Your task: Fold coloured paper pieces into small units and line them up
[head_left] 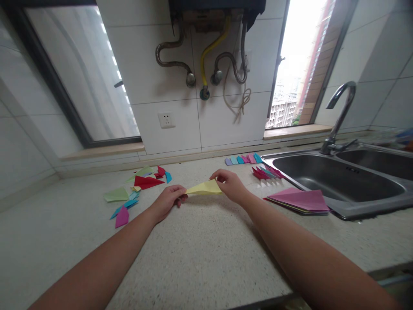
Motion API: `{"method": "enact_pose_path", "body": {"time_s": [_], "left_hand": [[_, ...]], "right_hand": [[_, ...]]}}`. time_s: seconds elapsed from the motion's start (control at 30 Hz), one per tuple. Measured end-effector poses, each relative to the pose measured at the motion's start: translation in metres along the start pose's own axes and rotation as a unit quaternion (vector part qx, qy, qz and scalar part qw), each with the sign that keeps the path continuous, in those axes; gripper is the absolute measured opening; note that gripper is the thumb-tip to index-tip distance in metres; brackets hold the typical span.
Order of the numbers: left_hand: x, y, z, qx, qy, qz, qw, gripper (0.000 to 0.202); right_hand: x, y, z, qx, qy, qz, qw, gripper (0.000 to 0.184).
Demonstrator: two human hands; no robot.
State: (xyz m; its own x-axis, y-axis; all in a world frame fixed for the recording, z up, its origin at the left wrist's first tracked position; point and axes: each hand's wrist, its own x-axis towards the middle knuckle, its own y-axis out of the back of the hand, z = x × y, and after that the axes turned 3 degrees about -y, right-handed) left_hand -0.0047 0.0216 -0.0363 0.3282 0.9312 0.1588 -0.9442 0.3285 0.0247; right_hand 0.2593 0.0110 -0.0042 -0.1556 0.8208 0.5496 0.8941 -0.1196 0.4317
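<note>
A folded piece of yellow paper (pixel 204 188), long and tapering to a point at the left, is stretched between my two hands just over the countertop. My left hand (pixel 170 199) pinches its narrow left tip. At the wider right end, my right hand (pixel 229 185) grips the paper between thumb and fingers. Left of my left hand lie folded paper pieces, among them a red one (pixel 149 181), a pale green one (pixel 116 194) and a magenta one (pixel 121 217). To the right of my right hand rests a stack of folded paper with a pink sheet (pixel 300 200) on top.
A double steel sink (pixel 351 212) with a faucet (pixel 338 116) is set into the speckled countertop (pixel 200 258) at the right. Near the sink are a row of small folded papers (pixel 243 159) and several dark pink pointed ones (pixel 267 172). Behind is a tiled wall with pipes.
</note>
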Motion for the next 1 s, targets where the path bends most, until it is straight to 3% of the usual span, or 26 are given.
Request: {"method": "enact_pose_path", "body": {"time_s": [0.2,0.43,0.83,1.0], "left_hand": [[-0.001,-0.001,0.001,0.005,-0.006,-0.004,1.0,0.024],[-0.003,-0.003,0.004,-0.004,-0.003,-0.001,1.0,0.023],[-0.002,-0.001,0.003,-0.017,-0.018,0.016,1.0,0.024],[-0.002,-0.001,0.003,-0.022,-0.015,0.024,0.999,0.024]], "right_hand": [[-0.001,0.001,-0.006,-0.054,0.061,0.028,0.996,0.014],[0.0,-0.001,0.0,-0.01,0.004,0.041,0.999,0.007],[0.001,-0.002,0.001,0.044,-0.017,-0.024,0.999,0.005],[0.003,-0.001,0.006,0.024,-0.024,-0.001,0.999,0.009]]}}
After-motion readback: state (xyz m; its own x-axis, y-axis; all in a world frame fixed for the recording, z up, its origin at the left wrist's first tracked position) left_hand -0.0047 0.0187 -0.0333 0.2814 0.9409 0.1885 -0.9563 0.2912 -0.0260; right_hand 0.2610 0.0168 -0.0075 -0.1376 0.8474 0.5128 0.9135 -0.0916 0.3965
